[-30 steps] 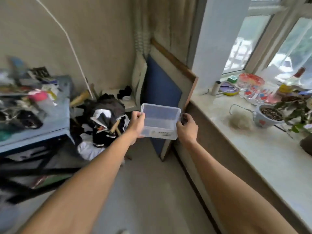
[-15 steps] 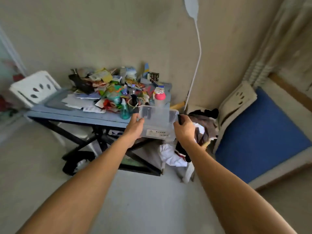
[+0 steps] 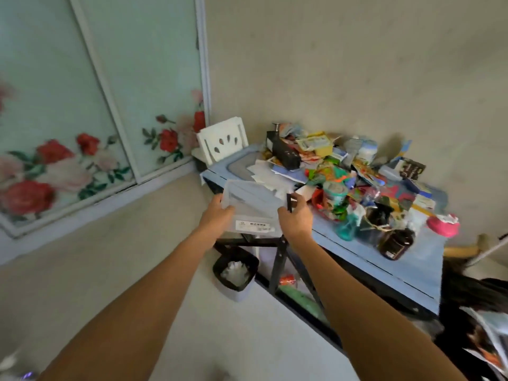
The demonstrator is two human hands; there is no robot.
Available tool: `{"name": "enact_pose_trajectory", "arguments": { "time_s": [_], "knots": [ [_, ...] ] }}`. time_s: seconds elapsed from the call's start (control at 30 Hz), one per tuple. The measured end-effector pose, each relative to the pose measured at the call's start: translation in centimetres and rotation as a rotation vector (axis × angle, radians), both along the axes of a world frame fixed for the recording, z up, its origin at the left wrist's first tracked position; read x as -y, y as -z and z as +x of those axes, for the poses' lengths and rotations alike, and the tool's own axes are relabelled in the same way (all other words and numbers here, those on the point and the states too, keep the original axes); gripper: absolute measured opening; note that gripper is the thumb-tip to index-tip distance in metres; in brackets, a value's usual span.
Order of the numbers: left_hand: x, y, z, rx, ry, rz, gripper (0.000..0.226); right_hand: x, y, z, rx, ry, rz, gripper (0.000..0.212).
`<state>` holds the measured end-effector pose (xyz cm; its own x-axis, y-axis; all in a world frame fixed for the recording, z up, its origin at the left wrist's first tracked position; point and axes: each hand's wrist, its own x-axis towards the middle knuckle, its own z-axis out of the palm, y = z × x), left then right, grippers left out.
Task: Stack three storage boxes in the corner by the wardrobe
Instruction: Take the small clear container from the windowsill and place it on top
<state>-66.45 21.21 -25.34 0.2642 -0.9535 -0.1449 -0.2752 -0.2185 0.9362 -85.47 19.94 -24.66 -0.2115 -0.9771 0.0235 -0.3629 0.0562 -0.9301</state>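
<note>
Two hands (image 3: 217,218) (image 3: 295,220) gripping storage box (image 3: 251,207), cluttered table (image 3: 384,257) beside

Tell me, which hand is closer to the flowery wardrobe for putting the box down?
Left. The left hand grips the clear box on the side toward the wardrobe.

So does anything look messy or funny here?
Yes. The blue table is heaped with jumbled packets and bottles. The clear box, held by the left hand and right hand, looks fine.
</note>
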Motion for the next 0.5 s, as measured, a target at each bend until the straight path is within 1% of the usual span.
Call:
{"name": "enact_pose_trajectory", "arguments": {
  "time_s": [0.2,0.37,0.5],
  "knots": [
    [8.2,-0.8,12.6,0.035,-0.138,-0.001,0.047,11.5,0.8,13.8,0.078,-0.168,0.017,0.050],
    [15.4,-2.5,22.4,0.071,-0.178,0.012,0.058,19.7,0.0,23.9,0.049,-0.223,-0.009,0.055],
    [21.0,-2.6,29.6,0.037,-0.217,-0.002,0.056,25.6,-0.6,31.6,0.018,-0.245,-0.011,0.059]
  ]
}}
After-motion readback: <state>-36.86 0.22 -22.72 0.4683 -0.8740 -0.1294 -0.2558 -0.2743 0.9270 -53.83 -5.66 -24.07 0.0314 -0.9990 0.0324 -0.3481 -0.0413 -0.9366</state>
